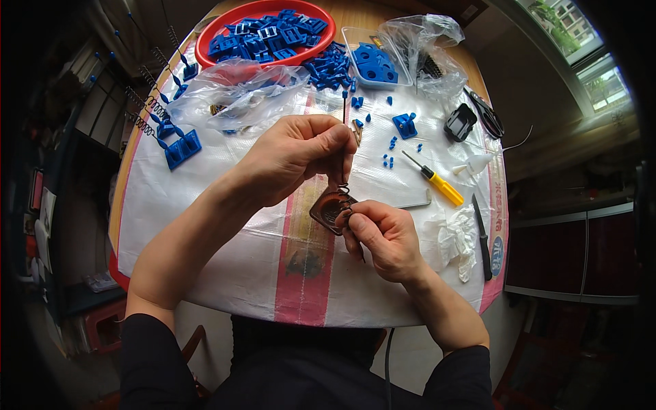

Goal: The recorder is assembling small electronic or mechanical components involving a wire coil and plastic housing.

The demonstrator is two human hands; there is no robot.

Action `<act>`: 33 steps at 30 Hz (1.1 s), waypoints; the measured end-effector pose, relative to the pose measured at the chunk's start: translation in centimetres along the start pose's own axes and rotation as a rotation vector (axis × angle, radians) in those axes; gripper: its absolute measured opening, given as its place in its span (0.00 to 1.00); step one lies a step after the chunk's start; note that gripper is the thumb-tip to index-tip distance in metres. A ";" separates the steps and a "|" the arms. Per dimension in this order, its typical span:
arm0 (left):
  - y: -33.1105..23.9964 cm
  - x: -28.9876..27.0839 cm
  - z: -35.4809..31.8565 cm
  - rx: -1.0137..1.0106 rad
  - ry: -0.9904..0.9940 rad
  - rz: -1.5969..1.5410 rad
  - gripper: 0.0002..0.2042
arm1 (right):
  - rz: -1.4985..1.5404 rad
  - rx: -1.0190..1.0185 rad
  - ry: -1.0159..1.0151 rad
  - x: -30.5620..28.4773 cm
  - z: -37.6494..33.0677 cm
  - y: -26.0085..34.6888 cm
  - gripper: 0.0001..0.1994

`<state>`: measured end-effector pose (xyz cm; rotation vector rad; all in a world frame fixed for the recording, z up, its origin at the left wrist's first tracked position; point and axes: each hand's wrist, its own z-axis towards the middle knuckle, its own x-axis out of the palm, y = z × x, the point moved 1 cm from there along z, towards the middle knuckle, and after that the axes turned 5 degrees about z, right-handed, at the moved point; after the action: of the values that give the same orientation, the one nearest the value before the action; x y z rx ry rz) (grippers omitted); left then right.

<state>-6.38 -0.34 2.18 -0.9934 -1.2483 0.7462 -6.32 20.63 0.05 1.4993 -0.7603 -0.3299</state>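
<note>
In front of me, over the middle of the table, both hands are on a dark coiled spring wire [344, 189]. My left hand [304, 154] is closed around its straight upper part, and a small blue tip [345, 94] shows above the fingers. My right hand [383, 239] pinches the lower coils. Behind and beside the right fingertips is a small dark square dish [320, 210] with a brownish inside. Part of the wire is hidden by the fingers.
A red basin [199, 49] of blue plastic parts stands at the back, beside a clear tub [404, 76]. Blue bases with black springs [182, 148] are at left. A yellow-handled screwdriver [444, 188], a knife [484, 249], crumpled tissue [459, 239] and a black case [460, 123] lie right.
</note>
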 end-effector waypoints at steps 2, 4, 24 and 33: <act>-0.1 -0.1 0.0 -0.032 -0.001 0.012 0.14 | 0.002 0.010 -0.005 0.0 0.0 0.0 0.10; -0.1 -0.2 0.0 -0.042 0.016 0.023 0.14 | -0.003 0.010 0.006 0.1 0.0 -0.1 0.10; -3.3 -1.0 -0.1 0.192 -0.303 0.241 0.16 | 0.105 -0.273 -0.071 -1.7 0.6 0.5 0.11; -2.6 -2.9 0.2 0.264 -0.355 1.148 0.21 | 0.115 -0.349 -0.177 -2.5 0.9 0.2 0.12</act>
<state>-7.27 -3.95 3.41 -1.3665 -0.7342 1.9834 -8.77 21.50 -0.41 1.1036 -0.8757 -0.4868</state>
